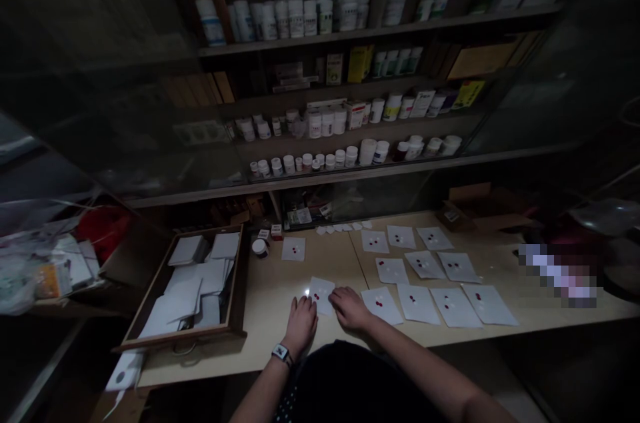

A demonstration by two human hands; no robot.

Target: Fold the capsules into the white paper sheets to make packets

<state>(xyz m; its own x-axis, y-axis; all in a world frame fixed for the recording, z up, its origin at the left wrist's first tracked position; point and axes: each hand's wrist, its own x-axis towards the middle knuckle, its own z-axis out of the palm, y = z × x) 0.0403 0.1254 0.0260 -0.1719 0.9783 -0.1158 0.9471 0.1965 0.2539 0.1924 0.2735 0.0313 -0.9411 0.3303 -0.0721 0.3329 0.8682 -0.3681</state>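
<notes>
A small white paper sheet (323,289) lies on the desk between my hands, with a few dark red and white pills on it. My left hand (301,321), wearing a watch (281,351), has its curled fingers at the sheet's left edge. At the right edge, the fingers of my right hand (349,308) are bent in and close on the paper. Right of that hand lie several more paper sheets in rows, such as a nearby sheet (383,306) and a farther one (420,306), each bearing pills. Another sheet with pills (293,249) lies farther back on the left.
On the left stands a wooden drawer (243,289) with stacks of white paper. A white-capped bottle (260,249) and small boxes (277,231) are beside it. Folded white packets (344,227) line the desk's back. Behind, shelves (350,173) hold many medicine bottles; a cardboard box (470,195) sits back right.
</notes>
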